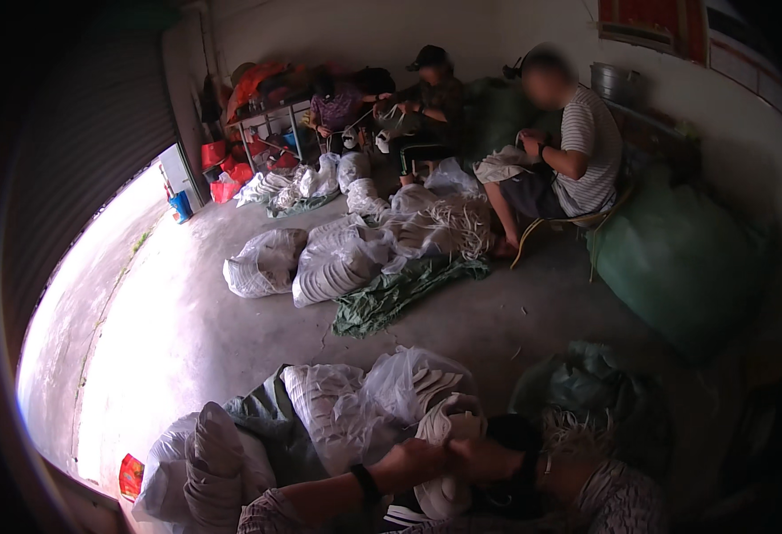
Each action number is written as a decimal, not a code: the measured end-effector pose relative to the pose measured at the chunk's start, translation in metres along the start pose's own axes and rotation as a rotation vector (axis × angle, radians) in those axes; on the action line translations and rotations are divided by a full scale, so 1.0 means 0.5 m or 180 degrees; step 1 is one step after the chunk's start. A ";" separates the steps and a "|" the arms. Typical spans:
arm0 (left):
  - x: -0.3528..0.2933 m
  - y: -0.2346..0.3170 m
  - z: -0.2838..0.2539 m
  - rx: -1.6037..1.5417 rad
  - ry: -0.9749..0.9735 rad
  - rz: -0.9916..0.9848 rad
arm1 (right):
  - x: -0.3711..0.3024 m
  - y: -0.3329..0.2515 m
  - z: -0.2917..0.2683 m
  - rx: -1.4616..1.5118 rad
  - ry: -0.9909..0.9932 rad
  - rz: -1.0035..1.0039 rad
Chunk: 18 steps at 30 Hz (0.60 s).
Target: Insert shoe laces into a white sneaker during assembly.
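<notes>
Low in the view, a beige cloth shoe upper rests in front of me, partly covered by my hands. My left hand, with a dark band on its wrist, is closed at the upper's left side. Against its right side my right hand is closed too, and the two hands nearly meet. The fingertips are too dark to make out in detail. Just beyond them, a clear plastic bag holds stacked pale uppers. To the right lies a bundle of pale laces by a dark green sack.
A bag of stacked uppers stands at lower left. Across the concrete floor lie more bags and a green woven sheet. Three seated people handle pale pieces at the back. A big green sack stands right; a doorway opens left.
</notes>
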<state>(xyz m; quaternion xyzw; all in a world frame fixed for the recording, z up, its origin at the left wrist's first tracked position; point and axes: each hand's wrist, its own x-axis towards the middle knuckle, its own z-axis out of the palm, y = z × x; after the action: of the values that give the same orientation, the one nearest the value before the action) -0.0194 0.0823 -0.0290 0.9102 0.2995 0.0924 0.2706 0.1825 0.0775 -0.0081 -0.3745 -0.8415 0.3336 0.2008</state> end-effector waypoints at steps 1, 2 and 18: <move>0.001 0.004 0.002 -0.0006 -0.0010 -0.0002 | 0.002 0.002 -0.004 -0.0579 0.0862 -0.0674; 0.002 0.008 0.002 -0.0125 0.0145 -0.0023 | 0.005 0.034 -0.019 -0.0643 0.0892 -0.0139; 0.083 0.102 -0.053 -0.2531 0.1766 -0.1144 | -0.008 -0.024 -0.145 0.2538 0.0808 0.1422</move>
<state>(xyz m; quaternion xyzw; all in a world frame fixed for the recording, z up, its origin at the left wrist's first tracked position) 0.0306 0.0842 0.0212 0.6125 0.4534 0.3890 0.5177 0.2219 0.0984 0.0504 -0.4779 -0.5154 0.6173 0.3534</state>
